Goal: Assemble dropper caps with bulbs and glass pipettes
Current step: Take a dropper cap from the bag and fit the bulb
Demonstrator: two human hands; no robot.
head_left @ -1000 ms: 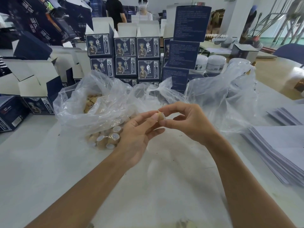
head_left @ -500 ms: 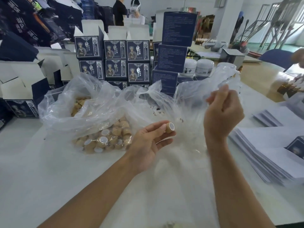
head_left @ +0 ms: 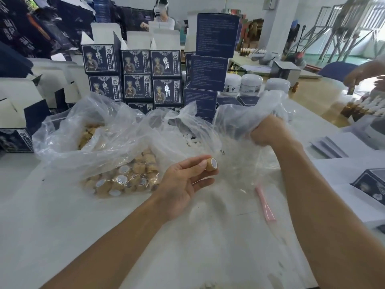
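Observation:
My left hand [head_left: 183,180] pinches one gold dropper cap [head_left: 211,163] between thumb and fingers, its white inner end facing up and right. A clear plastic bag [head_left: 87,142] to the left holds several gold caps [head_left: 125,180]. My right hand [head_left: 267,132] is pushed down into a second clear bag [head_left: 245,113] on the right, its fingers hidden behind the plastic. Small white pieces [head_left: 191,139] show between the two bags. What the right hand touches inside is hidden.
Stacked dark blue printed boxes [head_left: 137,76] and white jars [head_left: 250,83] stand behind the bags. A pink strip [head_left: 265,205] lies on the white table [head_left: 62,226]. Paper stacks [head_left: 333,147] sit at right. Another person's hands [head_left: 366,76] work at far right near amber bottles [head_left: 356,110].
My two hands, joined on the cap a second ago, have separated. The right hand moved up and right, then down into the right bag. The left hand keeps the cap.

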